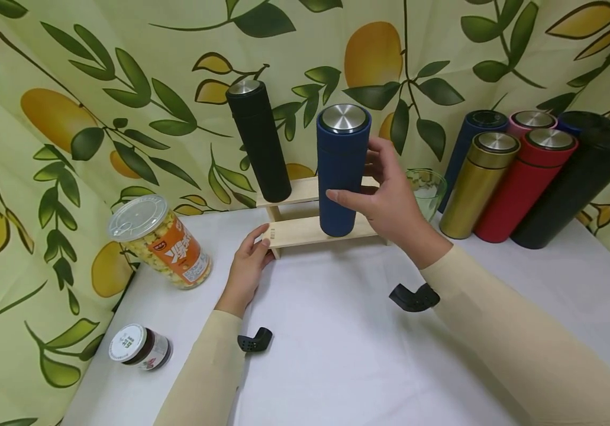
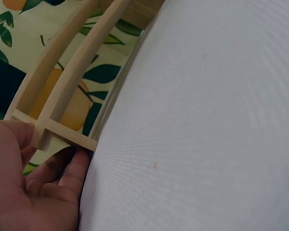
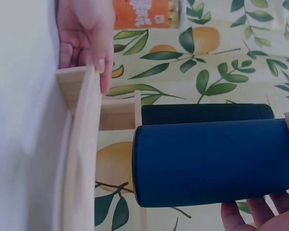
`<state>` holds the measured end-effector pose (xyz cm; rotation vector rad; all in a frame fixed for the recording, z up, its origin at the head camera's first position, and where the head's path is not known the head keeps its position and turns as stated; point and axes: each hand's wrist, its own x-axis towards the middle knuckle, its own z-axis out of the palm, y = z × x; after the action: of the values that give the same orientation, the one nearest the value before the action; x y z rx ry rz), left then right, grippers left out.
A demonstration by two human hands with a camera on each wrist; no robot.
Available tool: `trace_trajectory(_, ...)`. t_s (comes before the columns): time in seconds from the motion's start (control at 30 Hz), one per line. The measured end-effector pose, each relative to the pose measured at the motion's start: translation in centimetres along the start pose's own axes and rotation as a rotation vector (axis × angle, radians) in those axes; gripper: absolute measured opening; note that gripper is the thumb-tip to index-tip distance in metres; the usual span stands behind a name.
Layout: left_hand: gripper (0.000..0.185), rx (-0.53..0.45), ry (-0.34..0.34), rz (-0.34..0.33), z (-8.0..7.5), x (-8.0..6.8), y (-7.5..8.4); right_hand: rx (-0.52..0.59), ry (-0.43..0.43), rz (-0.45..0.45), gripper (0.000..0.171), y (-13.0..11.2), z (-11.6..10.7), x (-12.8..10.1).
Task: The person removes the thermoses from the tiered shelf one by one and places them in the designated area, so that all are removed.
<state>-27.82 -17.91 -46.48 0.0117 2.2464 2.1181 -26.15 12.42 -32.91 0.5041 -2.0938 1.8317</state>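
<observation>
My right hand (image 1: 390, 189) grips a dark blue thermos (image 1: 343, 171) with a steel-topped lid, thumb across its front and fingers behind. The thermos is upright, and a gap shows between its base and the lower step in the right wrist view. That step belongs to a two-tier wooden rack (image 1: 305, 232). At the rack's left end, my left hand (image 1: 248, 269) pinches the lower step's corner, thumb on top and fingers beneath, as the left wrist view shows. On the upper tier's left side stands a black thermos (image 1: 261, 142), partly hidden behind the blue one in the right wrist view.
Several bottles stand at the right, among them a gold thermos (image 1: 477, 186), a red thermos (image 1: 525, 186) and a tall black bottle (image 1: 576, 183). A green glass (image 1: 427, 192) sits behind my right wrist. A snack tub (image 1: 161, 242) and a small jar (image 1: 139, 348) are at the left.
</observation>
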Motion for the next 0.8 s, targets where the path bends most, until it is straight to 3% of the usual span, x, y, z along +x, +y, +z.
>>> trace_trajectory(0.4, 0.046, 0.033, 0.007, -0.015, -0.1, 0.0, 0.0, -0.027, 0.003, -0.037, 0.089, 0.6, -3.5, -5.0)
trace_trajectory(0.8, 0.046, 0.026, 0.008, -0.023, 0.0, 0.0, 0.1, -0.17, 0.108, 0.043, 0.096, 1.7, -7.9, -9.0)
